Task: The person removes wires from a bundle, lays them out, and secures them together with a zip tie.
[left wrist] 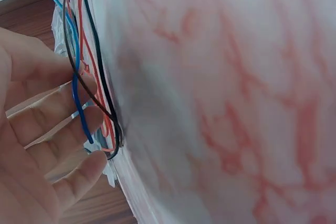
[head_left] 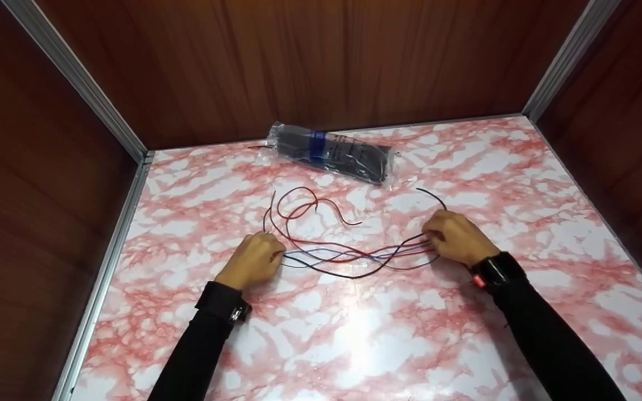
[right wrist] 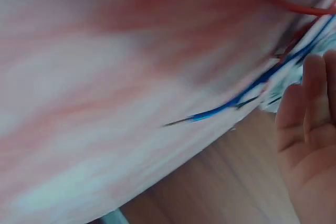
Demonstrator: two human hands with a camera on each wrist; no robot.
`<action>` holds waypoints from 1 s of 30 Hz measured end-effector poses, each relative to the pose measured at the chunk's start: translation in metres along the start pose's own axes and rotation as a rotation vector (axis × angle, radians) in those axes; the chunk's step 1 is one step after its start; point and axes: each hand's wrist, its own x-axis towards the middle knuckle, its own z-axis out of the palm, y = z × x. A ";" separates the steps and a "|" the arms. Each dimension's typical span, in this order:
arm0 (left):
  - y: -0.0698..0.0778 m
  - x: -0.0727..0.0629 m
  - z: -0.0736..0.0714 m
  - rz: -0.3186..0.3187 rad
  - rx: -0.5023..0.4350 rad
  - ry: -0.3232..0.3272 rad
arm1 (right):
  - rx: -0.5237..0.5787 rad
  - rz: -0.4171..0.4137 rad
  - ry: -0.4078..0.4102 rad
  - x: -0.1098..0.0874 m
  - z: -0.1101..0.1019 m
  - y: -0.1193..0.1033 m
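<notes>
Several thin wires, among them a red wire (head_left: 297, 187), a black wire (head_left: 353, 277) and a blue wire (left wrist: 77, 98), run loosely between the two hands over the table. The left hand (head_left: 249, 260) pinches the bundle near its left end; some ends stick out past the fingers. At the other end the right hand (head_left: 459, 238) grips the wires between thumb and fingertips, and a black end curves out beyond it. In the right wrist view a blue wire (right wrist: 215, 111) shows a bare metal tip beside the fingers (right wrist: 316, 98); the thumb is hidden there.
Behind the wires, a clear plastic packet (head_left: 349, 153) with dark contents and a blue band lies on the red-and-white marbled table (head_left: 354, 334). Brown wood-grain panels (head_left: 326, 61) with metal edge strips (head_left: 84, 78) enclose the back and sides.
</notes>
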 end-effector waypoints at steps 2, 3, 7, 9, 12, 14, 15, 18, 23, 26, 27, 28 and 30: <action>-0.001 -0.001 -0.001 -0.009 0.010 0.005 | -0.019 -0.027 0.013 0.017 0.004 -0.008; -0.001 -0.001 -0.001 -0.011 0.012 0.006 | -0.030 -0.039 0.021 0.025 0.006 -0.013; -0.001 -0.003 -0.001 -0.023 0.011 0.005 | -0.042 -0.101 0.024 0.064 0.020 -0.039; -0.002 -0.003 0.000 -0.025 0.001 0.009 | -0.056 -0.125 0.018 0.082 0.030 -0.053; -0.001 0.000 0.001 -0.015 -0.007 0.018 | -0.119 -0.111 -0.001 0.105 0.047 -0.071; 0.000 0.003 0.001 -0.001 -0.008 0.023 | -0.196 -0.049 -0.031 0.117 0.058 -0.080; 0.000 0.005 0.002 0.004 -0.007 0.024 | -0.231 -0.009 -0.050 0.122 0.063 -0.082; 0.000 0.012 0.002 0.008 -0.017 0.022 | -0.289 0.127 -0.117 0.133 0.073 -0.086; -0.003 0.023 -0.002 -0.055 -0.016 0.036 | -0.215 0.262 -0.142 0.141 0.075 -0.088; -0.004 0.030 -0.006 -0.128 -0.003 0.080 | -0.122 0.270 -0.091 0.142 0.073 -0.091; -0.005 0.032 -0.008 -0.152 0.001 0.101 | -0.089 0.258 -0.073 0.142 0.072 -0.093; -0.003 0.037 -0.009 -0.170 -0.002 0.122 | -0.062 0.239 -0.056 0.140 0.070 -0.092; 0.000 0.048 -0.009 -0.190 -0.008 0.164 | -0.021 0.182 -0.032 0.137 0.066 -0.092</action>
